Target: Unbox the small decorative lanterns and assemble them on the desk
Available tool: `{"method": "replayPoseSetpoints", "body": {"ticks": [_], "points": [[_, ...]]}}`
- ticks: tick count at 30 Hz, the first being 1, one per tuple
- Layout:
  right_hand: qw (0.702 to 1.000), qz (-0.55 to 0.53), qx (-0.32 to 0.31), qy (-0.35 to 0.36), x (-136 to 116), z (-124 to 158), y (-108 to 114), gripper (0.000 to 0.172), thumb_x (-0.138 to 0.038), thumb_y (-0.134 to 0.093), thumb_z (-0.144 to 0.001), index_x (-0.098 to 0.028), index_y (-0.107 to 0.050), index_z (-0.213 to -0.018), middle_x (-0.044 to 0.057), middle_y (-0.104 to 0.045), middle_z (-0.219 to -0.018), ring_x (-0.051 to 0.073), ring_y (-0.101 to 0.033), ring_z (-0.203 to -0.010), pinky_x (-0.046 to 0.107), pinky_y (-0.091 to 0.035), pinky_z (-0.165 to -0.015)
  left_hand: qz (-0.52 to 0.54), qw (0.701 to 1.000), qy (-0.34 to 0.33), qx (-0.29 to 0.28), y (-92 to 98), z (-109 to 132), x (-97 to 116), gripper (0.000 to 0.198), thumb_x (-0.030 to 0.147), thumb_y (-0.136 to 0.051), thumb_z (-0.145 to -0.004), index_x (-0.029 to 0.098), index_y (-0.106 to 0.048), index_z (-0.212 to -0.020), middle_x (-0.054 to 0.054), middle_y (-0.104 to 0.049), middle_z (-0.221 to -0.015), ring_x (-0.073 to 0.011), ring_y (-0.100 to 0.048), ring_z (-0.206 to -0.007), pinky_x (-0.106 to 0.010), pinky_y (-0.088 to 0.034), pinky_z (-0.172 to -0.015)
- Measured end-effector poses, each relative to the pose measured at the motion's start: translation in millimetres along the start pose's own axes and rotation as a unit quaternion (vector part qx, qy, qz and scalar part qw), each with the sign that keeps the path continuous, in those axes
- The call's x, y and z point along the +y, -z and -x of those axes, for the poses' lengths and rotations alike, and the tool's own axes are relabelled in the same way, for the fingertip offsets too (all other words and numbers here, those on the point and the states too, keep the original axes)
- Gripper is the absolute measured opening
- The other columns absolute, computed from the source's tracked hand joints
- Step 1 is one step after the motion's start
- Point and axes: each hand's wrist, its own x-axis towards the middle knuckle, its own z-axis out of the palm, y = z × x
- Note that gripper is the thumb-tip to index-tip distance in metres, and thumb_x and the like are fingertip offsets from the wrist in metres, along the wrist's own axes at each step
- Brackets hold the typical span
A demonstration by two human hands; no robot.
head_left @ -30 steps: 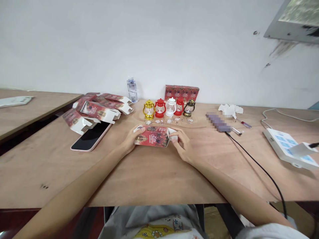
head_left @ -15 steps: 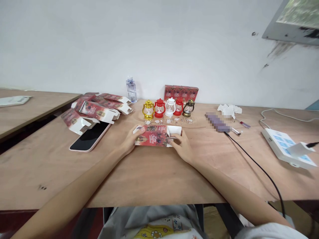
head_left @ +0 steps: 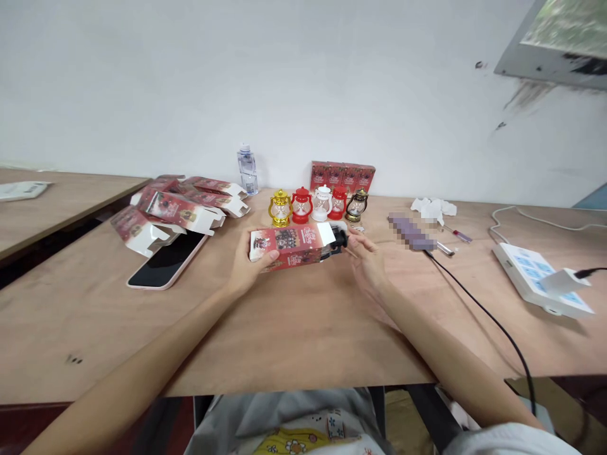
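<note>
My left hand grips a red printed carton, lifted off the wooden table and lying sideways. Its right end is open, with a white flap up, and a dark object pokes out of it. My right hand is at that open end, fingers spread, fingertips at the dark object. Behind the carton stands a row of small toy lanterns: gold, red, white, red, black. Several closed red cartons stand upright against the wall behind them.
A pile of opened red cartons lies at the left over a phone. A small bottle stands by the wall. At the right are a blurred purple item, crumpled tissue, a screwdriver, a black cable and a white power strip.
The carton went from resting on the table to being lifted in my left hand. Its right flap has been opened, and a dark object now shows at that end.
</note>
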Motion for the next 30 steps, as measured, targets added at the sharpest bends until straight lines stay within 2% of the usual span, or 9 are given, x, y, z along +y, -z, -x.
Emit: {"method": "replayPoseSetpoints", "body": {"ticks": [2,5,11,15,19,22,26,28,30], "points": [[0.998,-0.060,0.032,-0.016,-8,-8,5,0.023,-0.033,-0.079,-0.058,-0.020,-0.067,-0.072,0.002,-0.067,-0.096,0.013,-0.063,-0.080,0.029,-0.052,-0.073,-0.015,0.999,-0.021,0.020,0.1,0,-1,0.056,0.043,-0.074,-0.060,0.021,-0.046,-0.103,-0.002,-0.057,-0.095,-0.0167,-0.058,-0.082,-0.029,-0.050,-0.072],[0.993,-0.076,0.083,0.024,-22,-17,11,0.024,-0.031,-0.079,-0.058,-0.019,-0.065,-0.072,0.001,-0.069,-0.084,0.013,-0.063,-0.073,0.027,-0.053,-0.066,-0.037,0.998,-0.030,0.048,0.1,0,-3,0.057,0.042,-0.074,-0.060,0.020,-0.044,-0.103,-0.003,-0.056,-0.096,-0.0176,-0.058,-0.084,-0.031,-0.050,-0.074],[0.976,0.070,0.134,0.154,-34,-21,15,0.024,-0.035,-0.075,-0.062,-0.017,-0.065,-0.075,0.000,-0.067,-0.078,0.014,-0.062,-0.074,0.027,-0.049,-0.068,-0.108,0.989,-0.053,0.089,1.9,0,-8,0.058,0.045,-0.073,-0.061,0.020,-0.041,-0.103,-0.003,-0.053,-0.096,-0.0204,-0.057,-0.086,-0.036,-0.050,-0.076],[0.960,0.190,0.095,0.181,-29,-19,16,0.024,-0.039,-0.069,-0.069,-0.016,-0.064,-0.079,0.002,-0.067,-0.076,0.016,-0.062,-0.074,0.031,-0.048,-0.072,-0.190,0.964,-0.179,0.054,2.4,2,-8,0.058,0.040,-0.075,-0.063,0.024,-0.043,-0.109,-0.006,-0.050,-0.105,-0.0256,-0.053,-0.099,-0.044,-0.046,-0.087],[0.941,0.268,0.071,0.196,-24,-18,18,0.022,-0.039,-0.061,-0.076,-0.017,-0.063,-0.081,0.004,-0.066,-0.080,0.017,-0.061,-0.077,0.032,-0.047,-0.075,-0.283,0.898,-0.335,0.040,2.2,6,0,0.064,0.034,-0.081,-0.056,0.030,-0.046,-0.110,-0.007,-0.040,-0.119,-0.0292,-0.046,-0.111,-0.047,-0.043,-0.093],[0.903,0.357,0.065,0.230,-27,-13,17,0.022,-0.039,-0.055,-0.081,-0.019,-0.062,-0.086,0.006,-0.065,-0.089,0.021,-0.059,-0.088,0.038,-0.045,-0.082,-0.324,0.867,-0.375,0.053,2.4,9,9,0.062,0.034,-0.081,-0.058,0.033,-0.046,-0.109,-0.005,-0.036,-0.123,-0.0297,-0.045,-0.113,-0.045,-0.045,-0.091],[0.815,0.445,0.100,0.358,-32,10,6,0.023,-0.035,-0.054,-0.083,-0.020,-0.057,-0.100,0.010,-0.058,-0.111,0.026,-0.048,-0.112,0.048,-0.031,-0.099,-0.330,0.854,-0.396,0.067,2.9,8,14,0.070,0.032,-0.080,-0.060,0.032,-0.041,-0.118,-0.007,-0.037,-0.124,-0.0301,-0.043,-0.115,-0.047,-0.044,-0.094],[0.827,0.426,0.045,0.365,-29,28,-5,0.021,-0.033,-0.052,-0.084,-0.020,-0.056,-0.100,0.011,-0.057,-0.110,0.025,-0.049,-0.110,0.046,-0.031,-0.099,-0.323,0.853,-0.405,0.070,2.9,6,9,0.075,0.031,-0.081,-0.060,0.030,-0.038,-0.121,-0.008,-0.036,-0.126,-0.0295,-0.043,-0.117,-0.047,-0.044,-0.094],[0.876,0.390,-0.086,0.269,-20,46,-19,0.017,-0.034,-0.050,-0.086,-0.021,-0.056,-0.096,0.008,-0.059,-0.099,0.022,-0.054,-0.099,0.041,-0.039,-0.092,-0.308,0.853,-0.416,0.064,2.1,4,2,0.076,0.030,-0.081,-0.059,0.030,-0.038,-0.121,-0.008,-0.036,-0.128,-0.0294,-0.043,-0.119,-0.046,-0.045,-0.094]]}}
